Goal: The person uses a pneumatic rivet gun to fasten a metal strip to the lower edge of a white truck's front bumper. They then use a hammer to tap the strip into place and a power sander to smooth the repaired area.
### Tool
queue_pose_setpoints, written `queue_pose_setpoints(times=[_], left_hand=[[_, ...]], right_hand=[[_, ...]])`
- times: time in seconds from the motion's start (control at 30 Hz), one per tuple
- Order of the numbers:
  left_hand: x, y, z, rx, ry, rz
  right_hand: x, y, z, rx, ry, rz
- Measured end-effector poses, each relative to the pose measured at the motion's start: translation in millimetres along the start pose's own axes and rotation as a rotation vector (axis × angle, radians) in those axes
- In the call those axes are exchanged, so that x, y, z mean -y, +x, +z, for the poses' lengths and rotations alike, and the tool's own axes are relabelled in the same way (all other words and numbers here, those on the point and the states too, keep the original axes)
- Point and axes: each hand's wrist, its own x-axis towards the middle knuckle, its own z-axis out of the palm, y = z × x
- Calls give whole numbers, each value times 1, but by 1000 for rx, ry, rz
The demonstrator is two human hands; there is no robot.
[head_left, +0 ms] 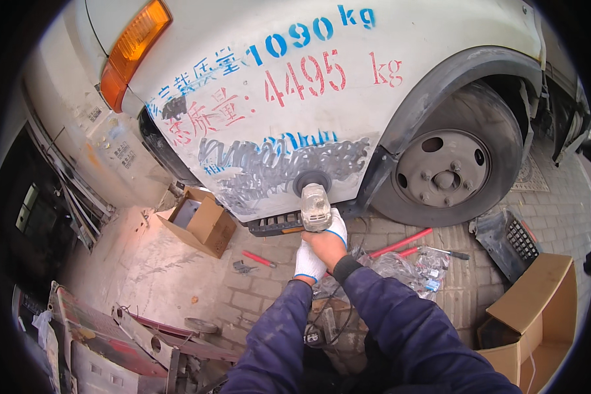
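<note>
Head view, power tool: a dusty, pale-bodied tool [316, 209] is held up at the lower part of a white vehicle panel [338, 36], its round dark pad [312, 179] set against the grey-scuffed patch.
Right hand: the tool's rear is gripped by the white-gloved right hand [337, 227], closed around it, with most fingers hidden.
Left hand: the white-gloved left hand [309, 262] is seen lower, just beside the right wrist; its fingers are hidden, so how far it is open, or whether the tool is held by it, cannot be told.
Panel: blue and red lettering is borne above the scuffed patch, and an orange lamp [136, 49] is mounted at the left.
Wheel: a dark tyre [499, 154] is framed by the arch at the right.
Ground: an open cardboard box [207, 226] is placed at the left, and clear plastic wrapping [400, 270] is strewn near red rods [400, 243].
</note>
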Motion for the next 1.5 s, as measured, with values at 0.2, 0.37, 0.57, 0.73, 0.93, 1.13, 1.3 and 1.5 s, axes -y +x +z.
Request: queue_pose_setpoints(times=[0.2, 0.37, 0.57, 0.73, 0.93, 1.13, 1.3, 1.5], left_hand=[[9, 2, 4, 45, -106, -67], [15, 1, 14, -27, -58, 15], [26, 4, 23, -118, -133, -8], [13, 2, 19, -27, -77, -28], [-28, 0, -14, -66, -63, -106], [-39, 2, -27, -63, -4, -154], [-34, 5, -29, -64, 224, -86], [-34, 2, -33, -147, 27, -60]], right_hand=[[-5, -5, -8, 145, 235, 202], [-4, -6, -8, 24, 83, 153], [-3, -6, -11, 69, 210, 181], [-2, -9, -16, 12, 198, 316], [-1, -12, -24, 145, 356, 515], [-4, -11, -27, 154, 404, 516], [-4, -12, -27, 79, 515, 591], [5, -13, -18, 110, 445, 518]])
